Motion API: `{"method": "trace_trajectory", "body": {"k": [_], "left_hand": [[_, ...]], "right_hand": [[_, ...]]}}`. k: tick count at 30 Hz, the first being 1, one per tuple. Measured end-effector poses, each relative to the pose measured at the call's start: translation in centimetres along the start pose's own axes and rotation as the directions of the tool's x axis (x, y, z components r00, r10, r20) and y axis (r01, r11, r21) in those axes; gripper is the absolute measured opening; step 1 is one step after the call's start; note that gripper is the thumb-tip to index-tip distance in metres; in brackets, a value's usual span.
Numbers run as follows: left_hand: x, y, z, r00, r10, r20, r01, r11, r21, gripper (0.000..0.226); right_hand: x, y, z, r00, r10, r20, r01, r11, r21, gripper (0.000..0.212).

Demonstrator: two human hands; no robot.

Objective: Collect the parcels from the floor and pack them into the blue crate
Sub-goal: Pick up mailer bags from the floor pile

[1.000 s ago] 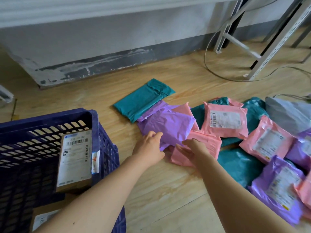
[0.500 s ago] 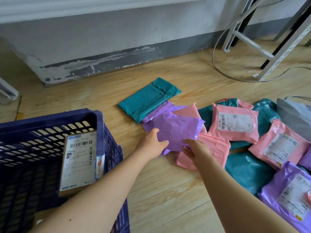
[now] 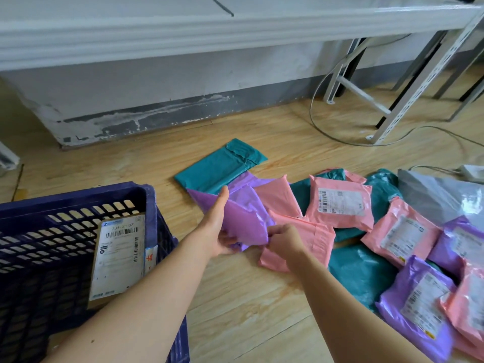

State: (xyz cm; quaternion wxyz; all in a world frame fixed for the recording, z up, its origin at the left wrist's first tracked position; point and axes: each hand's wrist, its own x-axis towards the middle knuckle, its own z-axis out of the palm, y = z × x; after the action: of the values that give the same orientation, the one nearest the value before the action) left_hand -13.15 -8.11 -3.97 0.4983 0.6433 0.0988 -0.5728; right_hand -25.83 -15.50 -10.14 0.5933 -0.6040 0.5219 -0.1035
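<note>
purple parcel (image 3: 246, 218): tilting up off the pile between both hands, its far edge lying against a teal parcel (image 3: 220, 167) and a plain pink parcel (image 3: 277, 197).
left hand (image 3: 217, 226): gripping the purple parcel, thumb lying along its top face, fingers curling beneath.
right hand (image 3: 284, 241): pinching the same parcel's near corner, hovering over a second pink parcel (image 3: 317, 239).
blue crate (image 3: 150, 203): sitting on the wooden floor (image 3: 248, 297) just left of the hands, holding a labelled box (image 3: 117, 258) that is leaning against its wall.
heap of parcels (image 3: 408, 247): pink, teal, purple and grey, lying overlapping on the floor to the right.
</note>
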Motion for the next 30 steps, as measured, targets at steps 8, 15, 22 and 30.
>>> {"method": "trace_trajectory", "body": {"k": [8,15,22,30], "left_hand": [[2.7,-1.0,-0.4,0.892,0.310,-0.329,-0.173,0.906,0.386,0.019],[5.6,-0.4,-1.8,0.810,0.416,-0.413,-0.206,0.862,0.463,0.031],[6.5,0.2,-2.5,0.798,0.418,-0.434,-0.215,0.870,0.443,0.034],[6.2,0.5,-3.1,0.806,0.421,-0.417,-0.233,0.872,0.430,0.033]], "right_hand": [[1.2,1.2,0.1,0.987,0.097,-0.131,-0.083,0.990,0.112,0.049],[4.6,2.5,1.4,0.910,0.407,-0.075,-0.325,0.815,0.480,0.030],[5.9,1.9,3.9,0.915,0.397,0.067,-0.365,0.746,0.558,0.020],[6.1,2.4,4.4,0.910,0.406,-0.084,-0.306,0.795,0.524,0.016]]}}
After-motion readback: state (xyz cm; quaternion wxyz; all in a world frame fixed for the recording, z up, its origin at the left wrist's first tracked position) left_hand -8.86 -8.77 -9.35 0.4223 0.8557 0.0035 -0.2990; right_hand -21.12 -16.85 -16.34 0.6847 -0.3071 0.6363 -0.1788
